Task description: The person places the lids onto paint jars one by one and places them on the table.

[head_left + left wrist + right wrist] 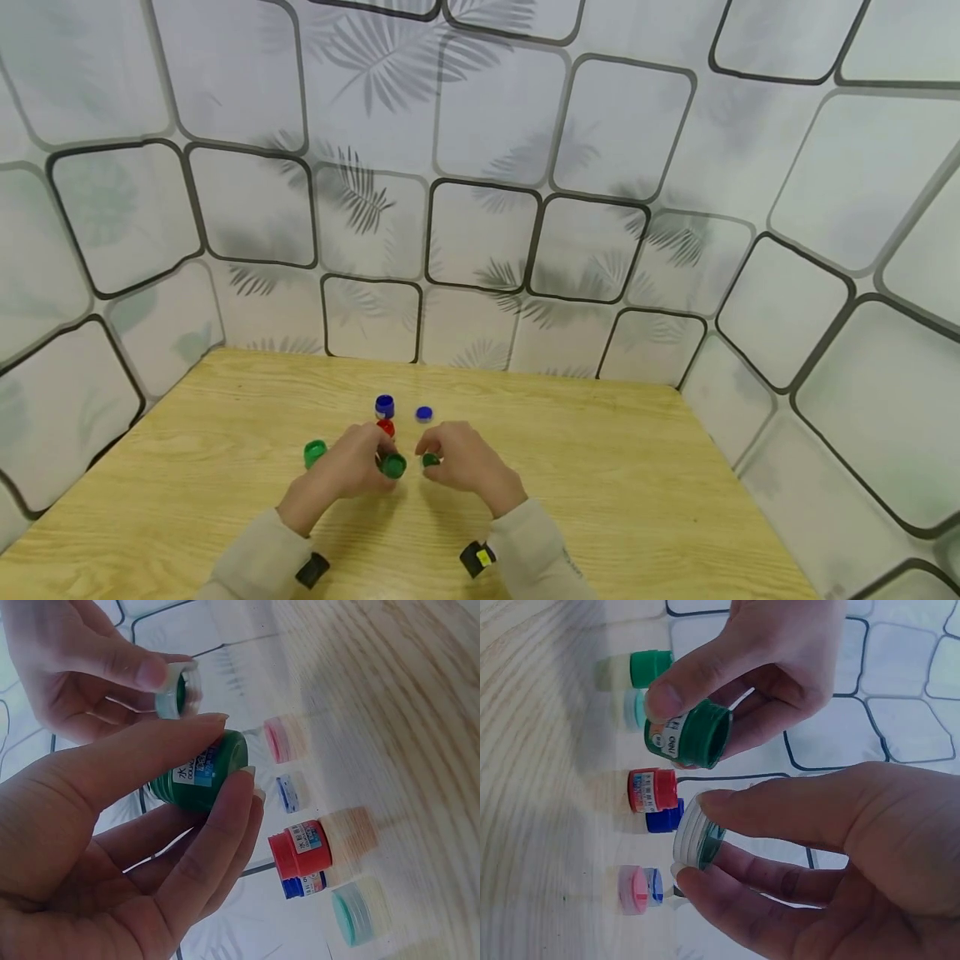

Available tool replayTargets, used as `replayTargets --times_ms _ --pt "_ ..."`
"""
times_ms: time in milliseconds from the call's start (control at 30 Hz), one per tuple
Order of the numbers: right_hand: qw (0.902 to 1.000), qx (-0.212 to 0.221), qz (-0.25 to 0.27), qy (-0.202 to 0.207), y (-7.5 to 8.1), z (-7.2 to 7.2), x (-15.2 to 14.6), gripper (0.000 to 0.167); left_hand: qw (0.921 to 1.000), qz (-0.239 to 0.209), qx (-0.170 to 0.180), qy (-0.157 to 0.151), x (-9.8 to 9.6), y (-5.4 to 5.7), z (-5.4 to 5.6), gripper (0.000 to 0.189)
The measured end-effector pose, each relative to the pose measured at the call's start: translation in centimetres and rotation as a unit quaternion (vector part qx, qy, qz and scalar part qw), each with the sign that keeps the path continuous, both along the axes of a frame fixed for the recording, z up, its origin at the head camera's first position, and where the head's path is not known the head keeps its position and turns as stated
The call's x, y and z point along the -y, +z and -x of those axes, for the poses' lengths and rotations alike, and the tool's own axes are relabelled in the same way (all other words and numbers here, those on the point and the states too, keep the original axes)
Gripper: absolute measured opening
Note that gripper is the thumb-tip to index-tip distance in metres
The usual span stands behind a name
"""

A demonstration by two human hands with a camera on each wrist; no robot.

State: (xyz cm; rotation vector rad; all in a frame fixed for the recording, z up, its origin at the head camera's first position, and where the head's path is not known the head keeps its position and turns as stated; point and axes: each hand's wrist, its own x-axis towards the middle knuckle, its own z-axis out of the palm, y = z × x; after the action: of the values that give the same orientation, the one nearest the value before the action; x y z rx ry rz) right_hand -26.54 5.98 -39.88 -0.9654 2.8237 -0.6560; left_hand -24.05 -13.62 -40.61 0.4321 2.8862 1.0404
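My left hand [352, 462] holds a dark green paint jar [214, 769] between thumb and fingers, clear of the table. The jar has no lid on and its mouth tilts toward the right hand, as the right wrist view shows. In my right hand [467, 457], thumb and fingers pinch a clear screw lid [695, 832] with green paint on its inner side. Jar and lid are a small gap apart. Behind the hands stand an open red paint jar [651, 791] and a blue paint jar [385, 407]. A brighter green jar [314, 452] stands left of my left hand.
A blue-tinted lid [423, 414] lies right of the blue jar. Near it is a red-tinted lid [632, 890]. A pale green lid [634, 709] lies by the bright green jar. Patterned white sheeting [480, 233] encloses the back and sides of the wooden table [615, 492].
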Motion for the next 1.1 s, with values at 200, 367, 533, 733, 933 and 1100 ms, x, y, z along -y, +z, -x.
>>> replayTargets --times_ms 200,367,533,733,933,1100 --pt "0.9989 -0.005 0.042 0.019 0.38 -0.06 -0.03 0.024 0.9999 -0.002 -0.008 -0.009 0.03 -0.09 0.01 0.025" --pt "0.9972 -0.003 0.069 0.03 0.38 -0.06 0.16 0.022 0.9996 -0.009 -0.011 -0.024 0.05 -0.13 -0.1 0.024" --pt "0.9959 -0.005 0.084 0.035 0.38 -0.03 0.29 0.021 0.9989 -0.015 -0.022 -0.039 0.09 -0.21 -0.14 0.021" --pt "0.9949 -0.011 0.089 0.045 0.28 -0.02 0.31 0.022 0.9981 -0.019 -0.03 -0.05 0.08 -0.23 -0.05 0.02" --pt "0.9937 -0.006 0.098 0.054 0.26 -0.09 0.36 0.021 0.9979 -0.021 -0.031 -0.053 0.0 -0.22 -0.01 0.018" --pt "0.9929 0.004 0.104 0.057 0.3 -0.18 0.43 0.02 0.9967 -0.027 -0.04 -0.065 0.04 -0.2 -0.07 0.017"
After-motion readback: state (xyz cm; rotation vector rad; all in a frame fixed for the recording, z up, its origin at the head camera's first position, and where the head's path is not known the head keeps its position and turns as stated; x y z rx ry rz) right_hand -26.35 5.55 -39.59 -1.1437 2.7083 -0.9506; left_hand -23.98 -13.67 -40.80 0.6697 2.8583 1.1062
